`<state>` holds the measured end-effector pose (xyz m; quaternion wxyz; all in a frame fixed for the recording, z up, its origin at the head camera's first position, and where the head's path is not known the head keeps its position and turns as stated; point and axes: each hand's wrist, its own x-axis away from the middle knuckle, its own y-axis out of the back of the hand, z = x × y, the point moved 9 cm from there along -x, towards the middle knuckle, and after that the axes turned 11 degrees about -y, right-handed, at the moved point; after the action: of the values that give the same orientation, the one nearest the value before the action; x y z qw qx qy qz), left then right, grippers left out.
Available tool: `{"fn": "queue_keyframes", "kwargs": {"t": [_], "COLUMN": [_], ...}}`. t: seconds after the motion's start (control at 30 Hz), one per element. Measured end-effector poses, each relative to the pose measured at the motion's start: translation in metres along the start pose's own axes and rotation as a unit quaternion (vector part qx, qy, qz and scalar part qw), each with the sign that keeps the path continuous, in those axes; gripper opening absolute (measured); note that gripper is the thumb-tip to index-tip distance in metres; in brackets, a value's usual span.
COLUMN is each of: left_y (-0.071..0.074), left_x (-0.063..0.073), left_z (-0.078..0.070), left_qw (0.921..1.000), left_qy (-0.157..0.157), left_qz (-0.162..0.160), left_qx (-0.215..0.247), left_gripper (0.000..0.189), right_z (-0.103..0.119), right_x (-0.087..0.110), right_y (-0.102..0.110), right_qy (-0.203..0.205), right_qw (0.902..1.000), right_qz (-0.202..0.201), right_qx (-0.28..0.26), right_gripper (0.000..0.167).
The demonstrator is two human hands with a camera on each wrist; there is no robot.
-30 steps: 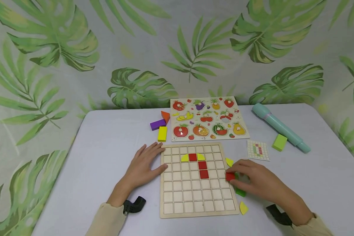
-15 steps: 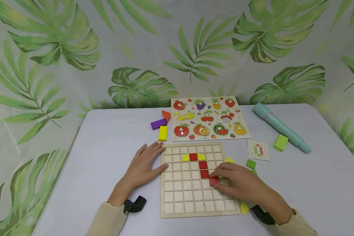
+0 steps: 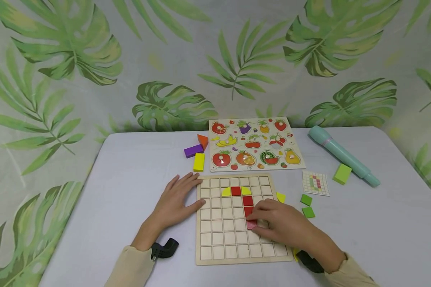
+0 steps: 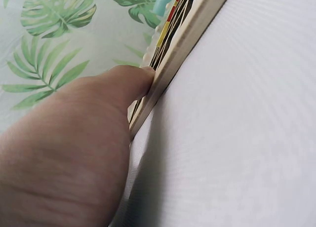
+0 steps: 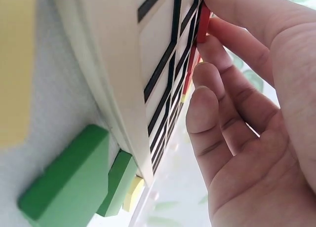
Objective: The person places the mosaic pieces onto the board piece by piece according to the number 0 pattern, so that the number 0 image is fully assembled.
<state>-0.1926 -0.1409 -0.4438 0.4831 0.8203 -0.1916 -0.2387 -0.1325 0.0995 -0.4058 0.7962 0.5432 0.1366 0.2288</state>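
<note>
My left hand (image 3: pixel 174 201) rests at the left edge of a wooden grid board (image 3: pixel 220 263), fingers spread, with the thumb against the rim in the left wrist view. Thumb and fingertips of my right hand (image 3: pixel 287 221) pinch a red square tile (image 3: pixel 251 225) over the grid, just below a column of red tiles (image 3: pixel 248 200). That tile (image 5: pixel 203 24) stands partly above the grid in the right wrist view. Another red tile (image 3: pixel 236 191) lies higher on the board between two yellow rounded-edge tiles (image 3: pixel 226 192).
Right of the board lie green tiles (image 3: pixel 307 212), a yellow tile (image 3: pixel 281 197) and a small pattern card (image 3: pixel 316 183). Behind are a fruit peg puzzle (image 3: pixel 237 137), a teal microphone-shaped toy (image 3: pixel 339 155), a light green block (image 3: pixel 342 173) and purple (image 3: pixel 193 151), yellow (image 3: pixel 198 162) and orange blocks (image 3: pixel 202 141).
My right hand has carried the red tile leftward from beside the board onto the grid, under the red column. Green tiles at the right are uncovered. The left hand has stayed in place.
</note>
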Motion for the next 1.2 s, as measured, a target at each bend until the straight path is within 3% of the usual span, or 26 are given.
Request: {"fn": "queue_keyframes", "kwargs": {"t": [0.3, 0.53, 1.0, 1.2], "left_y": [0.000, -0.001, -0.002, -0.003], "left_x": [0.000, 0.000, 0.000, 0.000], "left_z": [0.000, -0.001, 0.000, 0.002], "left_qw": [1.0000, 1.0000, 1.0000, 1.0000], "left_qy": [0.001, 0.004, 0.004, 0.005], "left_qz": [-0.003, 0.000, 0.006, 0.005], "left_qx": [-0.003, -0.001, -0.002, -0.003], "left_gripper": [0.065, 0.065, 0.066, 0.065], "right_z": [0.001, -0.010, -0.044, -0.051], "right_x": [0.001, 0.007, 0.041, 0.055], "right_y": [0.000, 0.004, 0.020, 0.024], "right_qy": [0.002, -0.024, -0.062, -0.053], "right_qw": [0.9999, 0.9996, 0.9973, 0.9968], "right_qz": [0.013, 0.015, -0.010, -0.018], "right_qx": [0.005, -0.007, -0.037, -0.057], "right_gripper": [0.029, 0.030, 0.032, 0.031]}}
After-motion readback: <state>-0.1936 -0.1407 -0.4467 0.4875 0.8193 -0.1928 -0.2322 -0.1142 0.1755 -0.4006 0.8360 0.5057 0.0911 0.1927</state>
